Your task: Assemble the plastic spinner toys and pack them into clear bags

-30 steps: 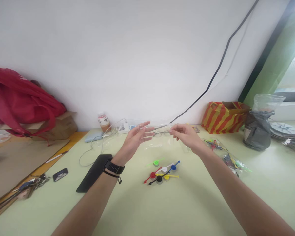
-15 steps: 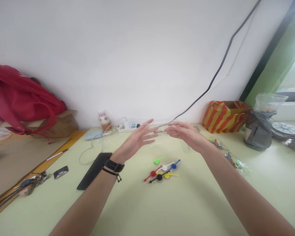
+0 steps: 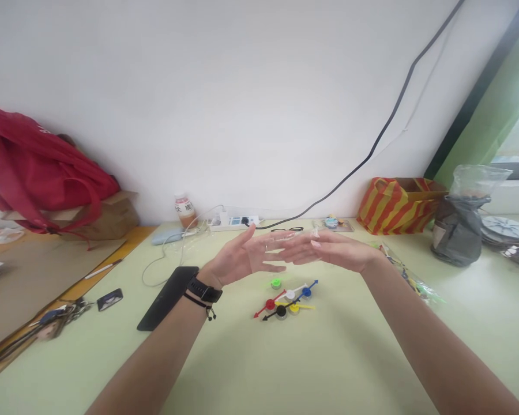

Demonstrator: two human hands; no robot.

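My left hand (image 3: 241, 255), with a black watch on its wrist, is held over the table, fingers stretched out and apart. Facing it, my right hand (image 3: 339, 251) reaches in from the right with extended fingers. The fingertips of both overlap in view; whether they touch I cannot tell. Neither shows a thing in its grip. Below them on the table lies a cluster of arrow spinners with round bases: a green one (image 3: 276, 283), a white one (image 3: 289, 295), a blue one (image 3: 307, 293), a red one (image 3: 270, 304), a black one (image 3: 281, 312) and a yellow one (image 3: 294, 308).
A black tablet-like slab (image 3: 166, 300) lies by my left wrist. Behind stand a bottle (image 3: 185, 212) and a power strip (image 3: 236, 222). To the right are a bag of spinner parts (image 3: 409, 276), a striped bag (image 3: 398, 204) and a grey bag (image 3: 456, 230). Keys (image 3: 64, 314) lie left.
My hands have come closer together, the right one moving left and slightly down, so the fingers now overlap in view. The spinners lie as before.
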